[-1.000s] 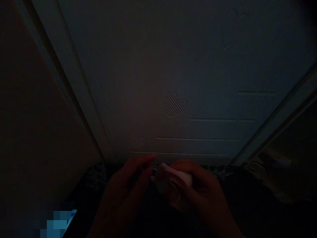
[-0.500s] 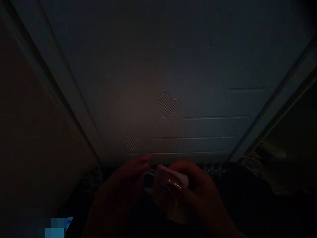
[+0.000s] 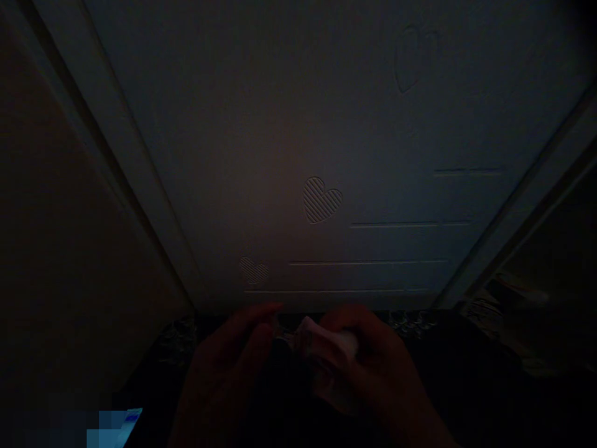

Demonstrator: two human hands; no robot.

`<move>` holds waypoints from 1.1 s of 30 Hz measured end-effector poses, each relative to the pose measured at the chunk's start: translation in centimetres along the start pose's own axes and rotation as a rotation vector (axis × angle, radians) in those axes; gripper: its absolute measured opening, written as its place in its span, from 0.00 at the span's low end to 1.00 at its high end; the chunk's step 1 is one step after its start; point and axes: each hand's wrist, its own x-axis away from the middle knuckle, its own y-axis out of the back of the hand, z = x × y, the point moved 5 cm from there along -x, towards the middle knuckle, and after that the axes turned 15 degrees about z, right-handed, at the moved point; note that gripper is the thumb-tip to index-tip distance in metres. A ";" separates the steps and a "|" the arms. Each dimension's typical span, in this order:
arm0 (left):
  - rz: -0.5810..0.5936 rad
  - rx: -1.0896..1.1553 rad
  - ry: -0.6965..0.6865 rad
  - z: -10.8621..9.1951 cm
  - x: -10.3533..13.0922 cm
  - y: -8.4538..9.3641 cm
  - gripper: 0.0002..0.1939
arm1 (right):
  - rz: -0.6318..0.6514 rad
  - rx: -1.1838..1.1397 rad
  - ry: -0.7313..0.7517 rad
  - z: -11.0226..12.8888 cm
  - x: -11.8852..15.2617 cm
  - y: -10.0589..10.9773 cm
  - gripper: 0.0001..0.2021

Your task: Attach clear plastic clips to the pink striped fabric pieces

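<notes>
The view is very dark. My right hand (image 3: 368,348) is closed round a crumpled, pale pink, cloth-like piece (image 3: 321,342), part of it hanging below the fingers. Its exact kind is hard to tell. My left hand (image 3: 237,348) is to the left, with thumb and fingers brought together near a thin pale strand (image 3: 284,336) at the left end of the pink piece. What lies between the left fingertips is too dark to make out.
A pale door-like panel (image 3: 233,155) with engraved hearts and horizontal grooves rises ahead, framed on both sides. Dark patterned fabric (image 3: 410,323) lies below it. A small bright blue screen-like patch (image 3: 130,426) shows at the lower left.
My left thumb and fingers have come closer together by the strand. The pink piece has turned slightly in my right hand, and the shiny highlight there is gone. The view has shifted a little.
</notes>
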 end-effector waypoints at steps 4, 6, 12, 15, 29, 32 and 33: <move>0.016 -0.045 -0.027 -0.6 -0.1 0.0 0.12 | 0.013 -0.029 0.001 -0.2 0.2 -0.1 0.08; 0.030 -0.032 -0.053 -0.9 -0.1 0.0 0.10 | -0.008 -0.033 0.003 -0.2 0.2 -0.1 0.09; 0.125 0.025 -0.105 -1.0 0.3 -0.2 0.09 | -0.061 -0.043 -0.017 -0.3 0.2 0.4 0.09; 0.159 0.023 -0.089 -0.8 0.5 -0.4 0.10 | -0.060 -0.052 -0.021 0.0 0.2 0.6 0.06; 0.092 0.195 -0.113 -0.8 1.0 -0.7 0.11 | 0.094 -0.256 -0.157 -0.4 0.1 -0.4 0.11; -0.010 0.160 -0.049 -0.6 0.7 -0.2 0.14 | 0.103 -0.200 -0.165 -0.2 0.0 -0.5 0.10; -0.022 0.125 -0.036 -0.7 0.5 -0.1 0.15 | 0.100 -0.181 -0.164 -0.1 0.0 -0.4 0.10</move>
